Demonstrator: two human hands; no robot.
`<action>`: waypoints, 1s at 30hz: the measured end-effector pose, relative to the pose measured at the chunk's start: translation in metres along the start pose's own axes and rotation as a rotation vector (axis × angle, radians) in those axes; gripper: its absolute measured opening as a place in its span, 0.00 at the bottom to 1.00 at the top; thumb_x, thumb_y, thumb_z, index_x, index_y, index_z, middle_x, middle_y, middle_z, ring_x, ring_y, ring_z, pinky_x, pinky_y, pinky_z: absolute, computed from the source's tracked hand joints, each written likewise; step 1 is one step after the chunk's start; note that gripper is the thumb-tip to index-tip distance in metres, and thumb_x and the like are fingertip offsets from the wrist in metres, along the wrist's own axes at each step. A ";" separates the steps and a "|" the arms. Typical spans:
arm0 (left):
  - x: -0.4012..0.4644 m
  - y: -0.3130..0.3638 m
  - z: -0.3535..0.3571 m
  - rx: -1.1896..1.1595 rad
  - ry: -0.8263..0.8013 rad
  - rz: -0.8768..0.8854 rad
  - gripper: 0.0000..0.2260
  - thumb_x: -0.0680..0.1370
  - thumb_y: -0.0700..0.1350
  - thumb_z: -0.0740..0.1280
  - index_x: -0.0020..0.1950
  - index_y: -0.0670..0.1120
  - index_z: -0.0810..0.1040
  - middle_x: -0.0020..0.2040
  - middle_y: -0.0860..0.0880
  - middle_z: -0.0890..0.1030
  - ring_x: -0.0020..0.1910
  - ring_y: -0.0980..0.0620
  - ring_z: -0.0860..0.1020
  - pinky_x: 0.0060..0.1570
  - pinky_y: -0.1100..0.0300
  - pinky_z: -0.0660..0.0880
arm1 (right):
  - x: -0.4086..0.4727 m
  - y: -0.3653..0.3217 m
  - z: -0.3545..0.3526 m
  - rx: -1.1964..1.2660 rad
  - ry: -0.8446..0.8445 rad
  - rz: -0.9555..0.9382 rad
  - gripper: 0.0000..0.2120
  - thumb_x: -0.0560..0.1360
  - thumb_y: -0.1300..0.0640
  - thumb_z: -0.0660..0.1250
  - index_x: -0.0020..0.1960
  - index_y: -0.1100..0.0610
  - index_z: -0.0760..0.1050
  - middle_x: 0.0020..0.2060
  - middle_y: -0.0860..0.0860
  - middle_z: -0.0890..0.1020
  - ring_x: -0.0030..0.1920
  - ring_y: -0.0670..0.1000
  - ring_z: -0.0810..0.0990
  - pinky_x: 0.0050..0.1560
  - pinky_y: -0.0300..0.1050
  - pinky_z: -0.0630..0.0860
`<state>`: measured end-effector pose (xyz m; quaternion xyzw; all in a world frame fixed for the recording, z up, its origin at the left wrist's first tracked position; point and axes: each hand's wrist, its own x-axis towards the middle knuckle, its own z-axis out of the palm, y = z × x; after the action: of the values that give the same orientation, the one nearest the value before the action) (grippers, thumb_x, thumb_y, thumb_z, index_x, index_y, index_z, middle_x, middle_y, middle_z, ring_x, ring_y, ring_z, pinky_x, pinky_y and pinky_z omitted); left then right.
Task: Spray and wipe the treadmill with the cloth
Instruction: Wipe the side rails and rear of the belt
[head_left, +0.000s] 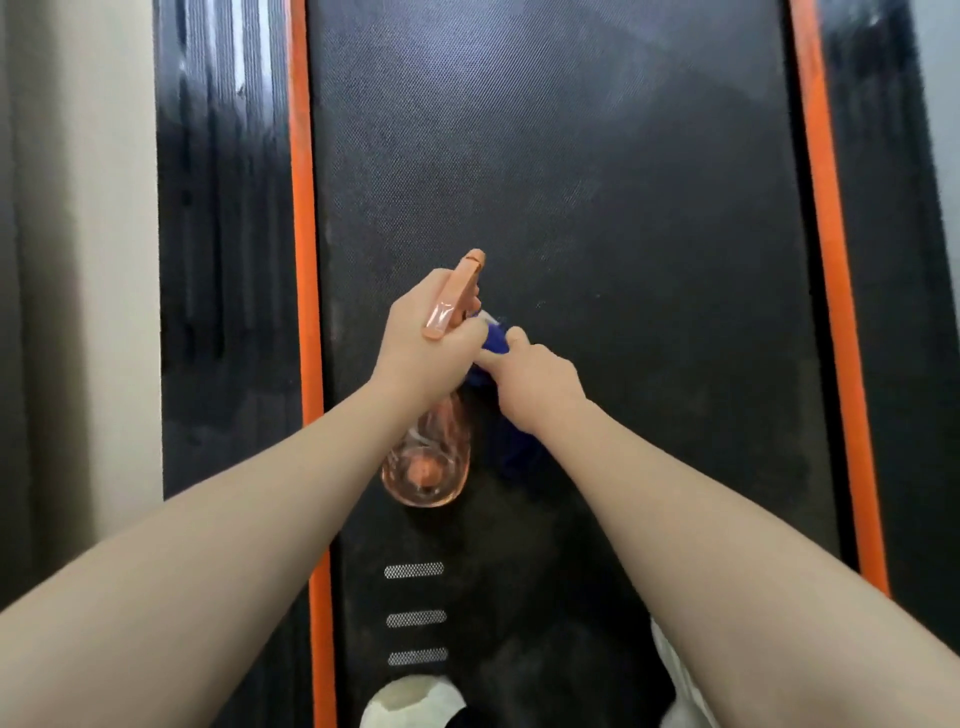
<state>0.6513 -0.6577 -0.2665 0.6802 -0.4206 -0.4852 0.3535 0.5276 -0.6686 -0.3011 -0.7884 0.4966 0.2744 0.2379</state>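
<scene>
I look straight down on the treadmill's black belt (597, 182), edged by orange strips (304, 208). My left hand (426, 338) grips a clear pink spray bottle (428, 462) by its neck, the orange nozzle head (462, 280) pointing away from me over the belt. My right hand (535, 384) sits just right of it, fingers curled round a dark blue cloth (496, 340) that bunches between the two hands and hangs below them. Both hands hover above the middle of the belt, touching each other.
Glossy black side rails (223, 208) flank the belt, with a pale wall or curtain (78, 260) to the left. Three short white dashes (414, 618) mark the belt near me. Light fabric of my clothing (410, 701) shows at the bottom edge.
</scene>
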 end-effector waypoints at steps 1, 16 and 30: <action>-0.002 -0.001 -0.004 -0.014 0.010 0.003 0.16 0.64 0.42 0.60 0.51 0.49 0.74 0.42 0.54 0.76 0.43 0.58 0.75 0.43 0.71 0.70 | -0.001 -0.005 -0.002 -0.026 -0.020 -0.056 0.27 0.79 0.57 0.56 0.74 0.42 0.51 0.67 0.57 0.60 0.60 0.60 0.68 0.45 0.51 0.68; -0.004 -0.023 -0.034 -0.119 -0.024 -0.011 0.23 0.65 0.41 0.59 0.60 0.53 0.73 0.46 0.47 0.77 0.52 0.45 0.77 0.54 0.53 0.73 | 0.001 -0.004 0.023 -0.024 0.205 0.137 0.31 0.79 0.58 0.55 0.75 0.42 0.45 0.64 0.58 0.63 0.55 0.57 0.70 0.42 0.48 0.67; -0.032 -0.028 -0.036 -0.200 -0.007 0.009 0.19 0.64 0.39 0.59 0.50 0.57 0.73 0.45 0.47 0.78 0.47 0.51 0.78 0.50 0.62 0.75 | 0.011 0.013 0.013 -0.110 0.332 0.155 0.26 0.80 0.57 0.52 0.76 0.46 0.49 0.66 0.60 0.63 0.58 0.61 0.70 0.52 0.53 0.70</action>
<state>0.6861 -0.6141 -0.2701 0.6379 -0.3746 -0.5256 0.4202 0.5169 -0.6730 -0.3196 -0.7939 0.5725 0.1850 0.0873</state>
